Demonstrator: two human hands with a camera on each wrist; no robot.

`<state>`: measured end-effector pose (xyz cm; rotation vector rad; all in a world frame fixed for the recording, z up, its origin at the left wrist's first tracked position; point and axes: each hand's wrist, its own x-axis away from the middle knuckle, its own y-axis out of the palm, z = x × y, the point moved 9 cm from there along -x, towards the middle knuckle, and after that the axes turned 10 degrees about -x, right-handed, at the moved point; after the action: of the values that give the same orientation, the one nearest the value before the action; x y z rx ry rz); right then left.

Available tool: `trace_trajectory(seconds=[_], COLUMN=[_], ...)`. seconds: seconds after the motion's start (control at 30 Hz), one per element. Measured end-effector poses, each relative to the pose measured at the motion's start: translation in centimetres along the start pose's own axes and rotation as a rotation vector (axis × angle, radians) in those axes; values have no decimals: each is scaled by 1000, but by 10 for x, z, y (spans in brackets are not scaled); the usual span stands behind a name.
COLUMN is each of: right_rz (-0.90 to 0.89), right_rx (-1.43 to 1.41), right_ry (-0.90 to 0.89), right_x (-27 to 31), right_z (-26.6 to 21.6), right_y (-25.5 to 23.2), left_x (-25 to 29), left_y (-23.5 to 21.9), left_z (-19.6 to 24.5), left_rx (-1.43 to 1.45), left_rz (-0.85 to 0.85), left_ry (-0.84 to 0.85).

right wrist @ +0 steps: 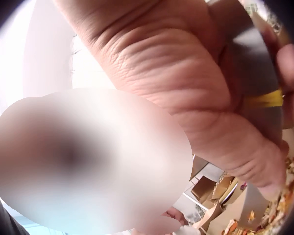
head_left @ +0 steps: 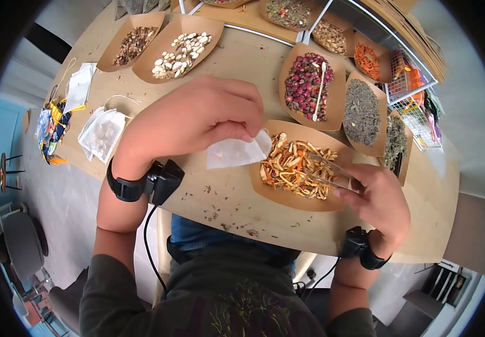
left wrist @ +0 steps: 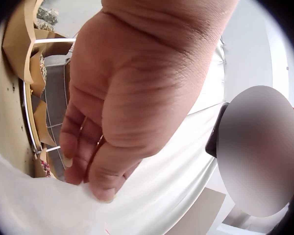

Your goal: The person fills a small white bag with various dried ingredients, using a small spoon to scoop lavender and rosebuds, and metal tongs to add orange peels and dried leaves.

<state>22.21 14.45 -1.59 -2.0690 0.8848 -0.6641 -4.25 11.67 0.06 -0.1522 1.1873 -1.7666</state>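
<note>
The left hand (head_left: 211,109) pinches a white bag (head_left: 231,154) by its upper edge, thumb against fingers, leaving its body free beside the tray (head_left: 279,195). The right hand (head_left: 380,196) grips metal tongs (head_left: 329,163), fingers and thumb on opposite arms, so a squeeze can close them. Their tips reach the dried peel (head_left: 296,168) in the tray, though whether they hold any is hard to tell. The tray's raised sides keep the peel together; no brand, label or writing is legible

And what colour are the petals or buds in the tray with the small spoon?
Deep pinkish red buds, clearest in the head view.
</note>
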Motion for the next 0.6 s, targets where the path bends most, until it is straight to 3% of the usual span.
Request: trace_trajectory(seconds=[0.43,0.5,0.6], right_rz=[-35,5,30], right_rx=[132,-36,-8], right_ry=[-21,-74,-63], right_x=[-10,-9,-8], right_z=[-19,-21,-21], right_y=[11,5,6], left_x=[-17,-15,-15], left_y=[-4,-6,-7], left_z=[11,9,7], left_rx=[9,2,23], left_rz=[-113,-117,-131], left_ry=[93,94,106])
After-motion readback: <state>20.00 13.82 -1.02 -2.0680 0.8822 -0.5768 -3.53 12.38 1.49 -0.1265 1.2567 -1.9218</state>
